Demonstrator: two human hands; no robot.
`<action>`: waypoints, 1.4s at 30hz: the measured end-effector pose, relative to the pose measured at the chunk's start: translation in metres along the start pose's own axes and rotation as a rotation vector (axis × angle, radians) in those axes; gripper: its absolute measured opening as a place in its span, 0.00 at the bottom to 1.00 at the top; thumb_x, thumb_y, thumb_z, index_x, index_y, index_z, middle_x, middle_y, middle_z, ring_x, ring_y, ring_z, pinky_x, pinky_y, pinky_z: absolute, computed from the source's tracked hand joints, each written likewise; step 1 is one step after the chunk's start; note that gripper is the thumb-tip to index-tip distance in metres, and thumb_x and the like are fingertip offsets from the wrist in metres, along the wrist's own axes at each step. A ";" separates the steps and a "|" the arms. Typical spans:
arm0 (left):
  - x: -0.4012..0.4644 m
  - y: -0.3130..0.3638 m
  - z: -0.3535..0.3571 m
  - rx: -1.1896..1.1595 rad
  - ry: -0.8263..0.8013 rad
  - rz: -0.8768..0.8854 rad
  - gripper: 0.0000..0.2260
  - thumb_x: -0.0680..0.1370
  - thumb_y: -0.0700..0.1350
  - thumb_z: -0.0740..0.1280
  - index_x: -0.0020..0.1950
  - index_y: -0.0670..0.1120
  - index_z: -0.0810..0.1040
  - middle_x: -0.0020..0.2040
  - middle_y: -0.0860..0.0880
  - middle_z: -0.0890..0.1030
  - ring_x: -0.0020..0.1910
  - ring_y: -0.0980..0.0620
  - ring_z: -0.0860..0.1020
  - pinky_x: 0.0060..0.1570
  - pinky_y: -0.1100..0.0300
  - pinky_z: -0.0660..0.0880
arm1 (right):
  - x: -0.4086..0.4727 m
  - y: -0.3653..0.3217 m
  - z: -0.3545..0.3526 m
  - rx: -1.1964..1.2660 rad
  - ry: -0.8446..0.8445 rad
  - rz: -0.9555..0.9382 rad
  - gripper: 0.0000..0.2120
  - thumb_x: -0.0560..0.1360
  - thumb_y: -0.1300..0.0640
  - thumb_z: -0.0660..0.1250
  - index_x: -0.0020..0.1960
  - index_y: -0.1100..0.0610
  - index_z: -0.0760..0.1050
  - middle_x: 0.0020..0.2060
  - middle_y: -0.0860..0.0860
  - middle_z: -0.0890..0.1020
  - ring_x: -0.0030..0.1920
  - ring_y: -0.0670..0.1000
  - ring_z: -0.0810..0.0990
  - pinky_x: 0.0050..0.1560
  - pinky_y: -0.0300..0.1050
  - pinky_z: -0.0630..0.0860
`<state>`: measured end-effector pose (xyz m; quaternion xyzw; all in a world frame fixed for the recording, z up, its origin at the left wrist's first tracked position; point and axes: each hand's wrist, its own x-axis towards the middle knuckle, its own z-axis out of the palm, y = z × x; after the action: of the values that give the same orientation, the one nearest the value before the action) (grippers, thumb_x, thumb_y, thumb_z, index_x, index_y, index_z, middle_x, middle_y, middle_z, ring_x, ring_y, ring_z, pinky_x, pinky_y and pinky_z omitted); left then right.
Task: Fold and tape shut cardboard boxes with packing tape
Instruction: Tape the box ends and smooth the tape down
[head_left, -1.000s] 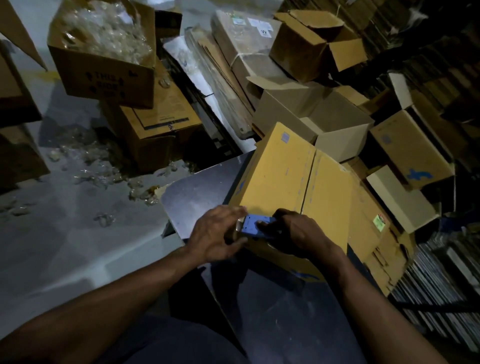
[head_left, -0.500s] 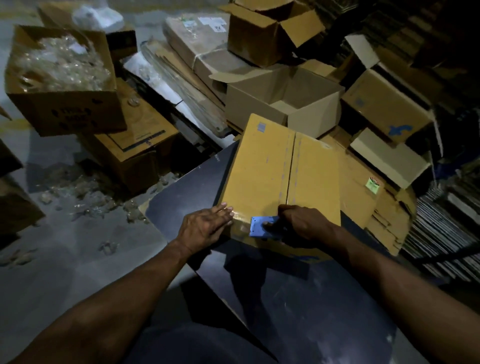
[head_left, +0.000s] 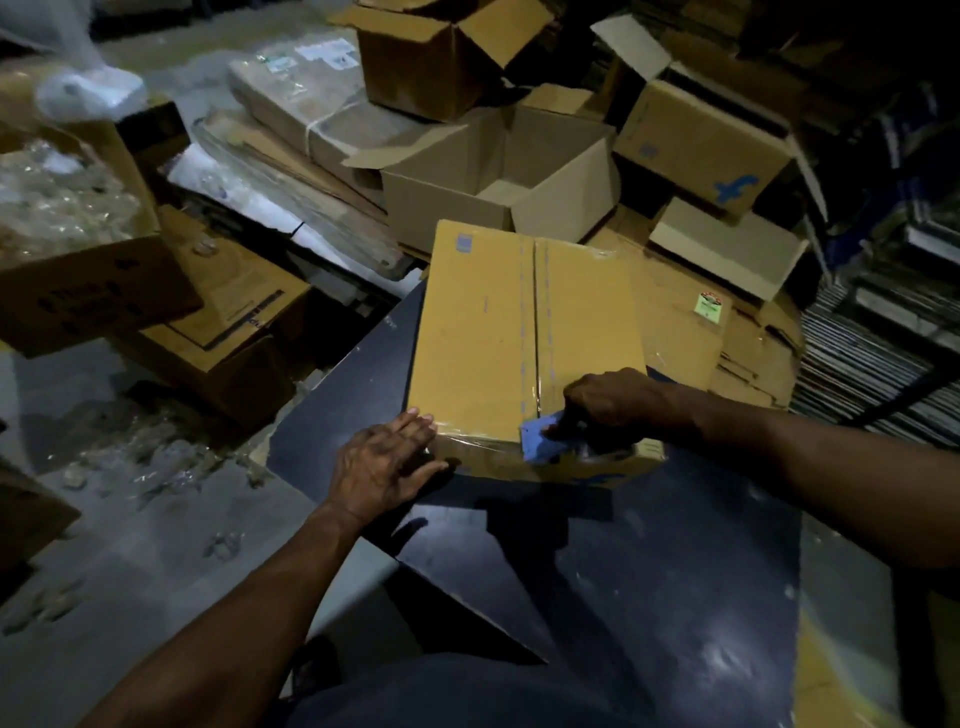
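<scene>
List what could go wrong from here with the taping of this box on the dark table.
1. The right hand holds the blue tape dispenser at the near edge of the box; a skewed pull could wrinkle the tape or take it off the centre seam.
2. The left hand only presses flat on the box's near corner, so the box may slide on the table.
3. The right hand's fingers sit close to the dispenser's front, where a cutting edge may lie.

A dim packing warehouse: open brown cardboard cartons (head_left: 498, 176) heaped behind a dark flat desk (head_left: 649, 561), flattened cardboard sheets (head_left: 291, 171) stacked alongside, clear plastic scraps (head_left: 156, 467) littering the grey concrete floor (head_left: 130, 561).
</scene>
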<state>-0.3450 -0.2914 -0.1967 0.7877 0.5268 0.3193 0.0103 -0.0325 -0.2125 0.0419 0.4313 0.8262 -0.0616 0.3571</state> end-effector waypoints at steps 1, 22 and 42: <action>0.001 0.003 -0.001 0.033 -0.015 -0.003 0.25 0.81 0.65 0.74 0.70 0.50 0.86 0.72 0.51 0.84 0.73 0.52 0.80 0.63 0.46 0.81 | -0.003 0.001 -0.001 -0.018 0.006 -0.017 0.18 0.82 0.38 0.67 0.61 0.50 0.82 0.54 0.49 0.82 0.53 0.59 0.83 0.49 0.56 0.81; 0.026 -0.012 0.007 0.073 -0.178 0.351 0.23 0.91 0.43 0.49 0.80 0.44 0.77 0.79 0.45 0.76 0.78 0.43 0.76 0.77 0.40 0.73 | 0.020 -0.051 -0.009 0.119 0.069 -0.173 0.25 0.74 0.58 0.71 0.71 0.51 0.80 0.61 0.51 0.82 0.63 0.57 0.80 0.51 0.53 0.83; 0.022 -0.010 0.010 0.101 -0.211 0.315 0.25 0.82 0.42 0.65 0.81 0.44 0.75 0.80 0.45 0.75 0.79 0.42 0.74 0.79 0.39 0.69 | -0.043 0.019 0.062 0.203 0.052 0.108 0.23 0.86 0.39 0.62 0.38 0.52 0.73 0.41 0.52 0.79 0.43 0.57 0.82 0.43 0.56 0.83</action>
<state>-0.3426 -0.2656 -0.1976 0.8890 0.4081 0.2060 -0.0241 0.0306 -0.2547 0.0277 0.5105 0.8003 -0.1144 0.2929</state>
